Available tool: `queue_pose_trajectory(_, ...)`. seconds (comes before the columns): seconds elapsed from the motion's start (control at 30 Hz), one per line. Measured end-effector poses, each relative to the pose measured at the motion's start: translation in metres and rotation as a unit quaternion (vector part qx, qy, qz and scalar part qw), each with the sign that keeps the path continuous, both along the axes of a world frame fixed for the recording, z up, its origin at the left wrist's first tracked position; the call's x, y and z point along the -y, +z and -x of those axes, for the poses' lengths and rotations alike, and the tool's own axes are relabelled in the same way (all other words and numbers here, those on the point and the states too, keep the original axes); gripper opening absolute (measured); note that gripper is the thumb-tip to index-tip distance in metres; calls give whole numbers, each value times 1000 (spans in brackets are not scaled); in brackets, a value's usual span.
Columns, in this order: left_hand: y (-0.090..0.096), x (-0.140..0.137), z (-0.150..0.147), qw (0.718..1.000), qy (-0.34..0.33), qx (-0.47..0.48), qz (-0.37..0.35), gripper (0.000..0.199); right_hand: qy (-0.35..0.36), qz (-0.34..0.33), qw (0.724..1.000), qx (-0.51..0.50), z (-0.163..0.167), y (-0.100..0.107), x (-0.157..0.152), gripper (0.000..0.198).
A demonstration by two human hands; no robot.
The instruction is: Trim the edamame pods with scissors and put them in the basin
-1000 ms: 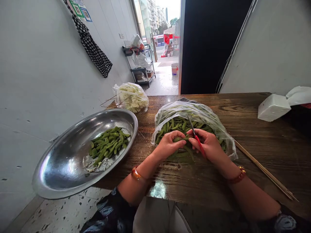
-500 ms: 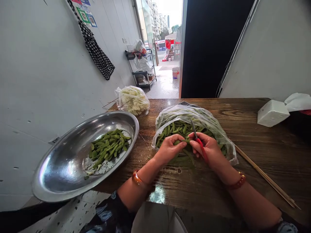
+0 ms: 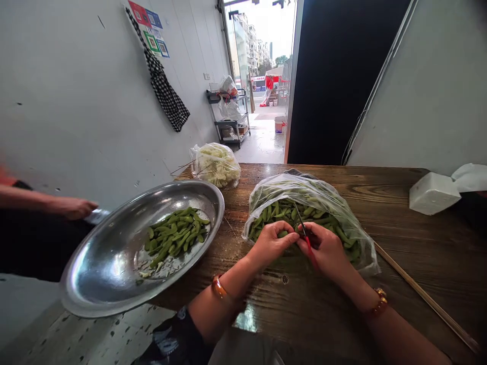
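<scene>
Red-handled scissors (image 3: pixel 307 243) are in my right hand (image 3: pixel 325 249), their dark blades pointing up and away over the bag. My left hand (image 3: pixel 272 241) pinches an edamame pod, mostly hidden by the fingers, close to the right fingertips. Just beyond both hands lies an open clear plastic bag (image 3: pixel 323 190) full of green edamame pods (image 3: pixel 274 210). To the left, a large steel basin (image 3: pixel 102 271) stands tilted in view, with a heap of cut pods (image 3: pixel 177 233) and small trimmings inside.
A bag of pale cauliflower-like florets (image 3: pixel 216 165) sits at the table's far left, thin sticks beside it. Wooden skewers (image 3: pixel 422 294) lie at right, near a white tissue pack (image 3: pixel 433 193). Another person's hand (image 3: pixel 74 207) holds something whitish behind the basin. A cart (image 3: pixel 230 116) stands by the doorway.
Another person's arm has come into view at the left, behind the basin. My hands stay together over the bag's near edge; the view has shifted slightly, moving the scene right and down.
</scene>
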State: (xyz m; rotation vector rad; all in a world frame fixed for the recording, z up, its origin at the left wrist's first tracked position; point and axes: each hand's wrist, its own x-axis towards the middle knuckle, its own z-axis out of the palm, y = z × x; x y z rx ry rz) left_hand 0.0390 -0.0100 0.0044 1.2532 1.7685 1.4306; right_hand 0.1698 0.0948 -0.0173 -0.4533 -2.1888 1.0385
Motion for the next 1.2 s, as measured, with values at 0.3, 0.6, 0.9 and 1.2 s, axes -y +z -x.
queue_pose_trajectory(0.3,-10,-3,3,999,-9,34,-9,33,7,-31,999,9,1,-5,-1,18)
queue_pose_trajectory(0.6,-7,0,-2,986,-30,164,-6,40,17,22,999,32,-1,3,1,16)
queue_pose_trajectory(0.9,-4,0,0,988,-20,151,-12,34,25,89,996,9,-3,5,0,27)
queue_pose_trajectory(1.2,-4,0,-1,999,-27,33,-8,29,27,178,984,5,-4,4,-2,25)
